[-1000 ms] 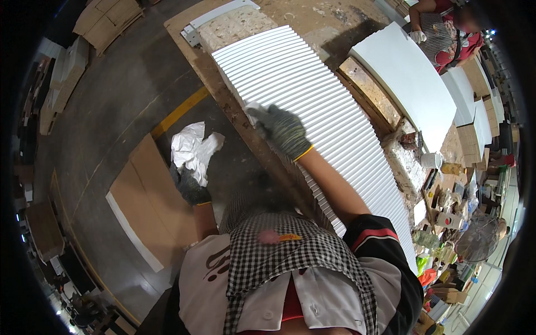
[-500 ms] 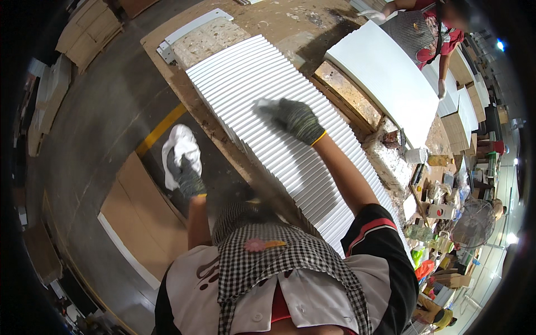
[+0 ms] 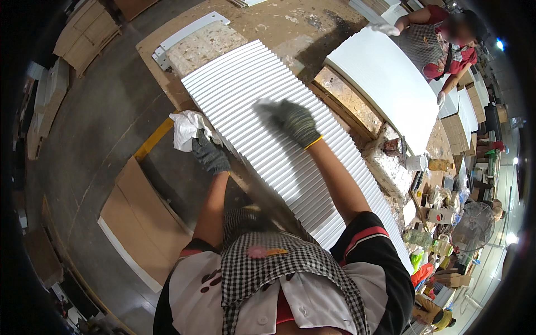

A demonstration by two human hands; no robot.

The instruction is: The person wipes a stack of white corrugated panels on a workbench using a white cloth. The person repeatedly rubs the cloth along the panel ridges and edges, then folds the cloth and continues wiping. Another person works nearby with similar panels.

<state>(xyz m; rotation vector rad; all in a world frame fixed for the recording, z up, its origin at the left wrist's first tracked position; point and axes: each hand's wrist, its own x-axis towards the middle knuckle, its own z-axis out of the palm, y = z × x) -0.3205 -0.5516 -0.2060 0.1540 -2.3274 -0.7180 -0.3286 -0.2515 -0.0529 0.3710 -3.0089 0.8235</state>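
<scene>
- Plainly, the white strips [image 3: 234,75] lie in a row on the bench [image 3: 262,25], ahead of me; the row's long axis slants from far left to near right, each strip crosswise to it;
- my right hand [image 3: 296,123] is nearer, over the row; its fingers blur, so I cannot tell their spread or hold;
- my left hand [image 3: 209,155] sits just beside the row's left edge, fingers closed on a crumpled cloth [image 3: 187,130].

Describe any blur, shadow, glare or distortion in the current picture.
Head view: the right grip is blurred toward its tip, probably by motion; head view: a shadow crosses the white ridged stack; head view: a bright light glares at upper right; head view: the white panel bows along its edges, and the side rims go black.
</scene>
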